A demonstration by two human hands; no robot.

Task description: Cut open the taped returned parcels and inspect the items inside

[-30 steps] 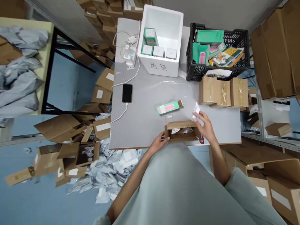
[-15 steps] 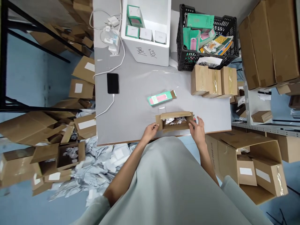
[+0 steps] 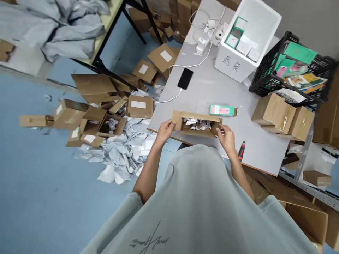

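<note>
An open cardboard box [image 3: 200, 115] lies at the table's front edge, with crumpled paper [image 3: 205, 125] inside. My left hand [image 3: 165, 131] pinches its left end flap. At the right end, my right hand [image 3: 226, 137] has its thumb and fingers closed on the other flap. Just behind the cardboard box is a green and pink box [image 3: 221, 110] with its right end flap open. A red and black utility knife [image 3: 242, 151] rests on the table to the right of my right hand.
Behind stand a white foam bin [image 3: 234, 68] and a black crate [image 3: 265, 83], both holding green boxes. Closed cartons [image 3: 272, 109] stand at the right. A phone [image 3: 185, 78] on a cable lies at the left. Opened cartons and grey bags [image 3: 119, 141] cover the floor on the left.
The view has swung left. Both hands have moved the cardboard box left, away from the utility knife, which now shows fully. My right fingers have closed in on the right flap.
</note>
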